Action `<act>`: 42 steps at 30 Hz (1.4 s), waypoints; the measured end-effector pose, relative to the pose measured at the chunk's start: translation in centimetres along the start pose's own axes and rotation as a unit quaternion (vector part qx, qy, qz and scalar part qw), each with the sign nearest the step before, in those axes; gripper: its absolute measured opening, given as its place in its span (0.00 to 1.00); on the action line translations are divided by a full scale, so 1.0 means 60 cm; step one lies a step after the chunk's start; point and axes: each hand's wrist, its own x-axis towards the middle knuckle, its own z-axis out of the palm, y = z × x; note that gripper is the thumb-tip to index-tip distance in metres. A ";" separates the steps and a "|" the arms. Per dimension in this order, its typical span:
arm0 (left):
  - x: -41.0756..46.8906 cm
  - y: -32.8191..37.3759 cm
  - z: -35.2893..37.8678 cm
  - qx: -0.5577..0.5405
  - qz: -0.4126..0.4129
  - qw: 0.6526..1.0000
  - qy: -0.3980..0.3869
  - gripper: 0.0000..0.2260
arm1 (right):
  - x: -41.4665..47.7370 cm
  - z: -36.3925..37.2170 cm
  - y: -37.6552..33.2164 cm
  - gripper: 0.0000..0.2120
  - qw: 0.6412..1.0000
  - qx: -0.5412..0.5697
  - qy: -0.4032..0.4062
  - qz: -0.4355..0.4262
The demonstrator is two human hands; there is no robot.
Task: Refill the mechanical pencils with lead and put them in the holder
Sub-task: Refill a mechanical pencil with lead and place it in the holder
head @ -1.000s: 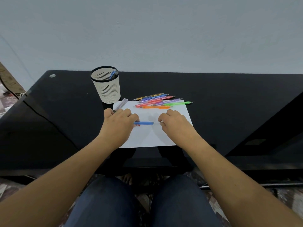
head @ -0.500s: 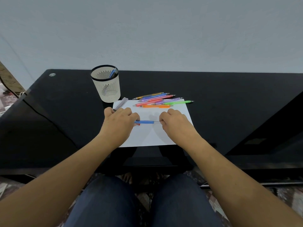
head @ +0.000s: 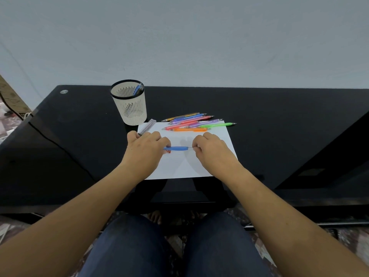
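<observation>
Head view: the left hand (head: 145,148) curls round one end of a blue plastic mechanical pencil (head: 176,148), which lies level between both hands over a white paper sheet (head: 185,166). The right hand (head: 211,149) pinches a thin grey lead (head: 190,147) whose other end meets the pencil's end. Just beyond the left hand lies a clear plastic lead case (head: 149,125), its near end at the fingers; whether they hold it, I cannot tell. Farther beyond that hand stands a white slotted pencil holder (head: 129,108) with one blue pencil (head: 137,90) inside. Beyond the right hand, a row of coloured mechanical pencils (head: 191,121) lies across the sheet's far edge on the black glass desk (head: 279,126).
</observation>
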 end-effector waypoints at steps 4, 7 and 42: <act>0.001 -0.003 0.004 -0.006 -0.017 1.000 0.003 0.10 | -0.005 -0.004 0.004 0.09 1.000 0.012 0.013 0.005; 0.001 -0.004 0.007 -0.014 -0.024 1.000 0.002 0.08 | -0.007 -0.005 0.004 0.08 1.000 0.007 0.029 -0.002; 0.003 -0.004 0.009 -0.001 -0.001 1.000 -0.019 0.15 | -0.002 -0.002 -0.003 0.18 1.000 -0.021 -0.015 0.013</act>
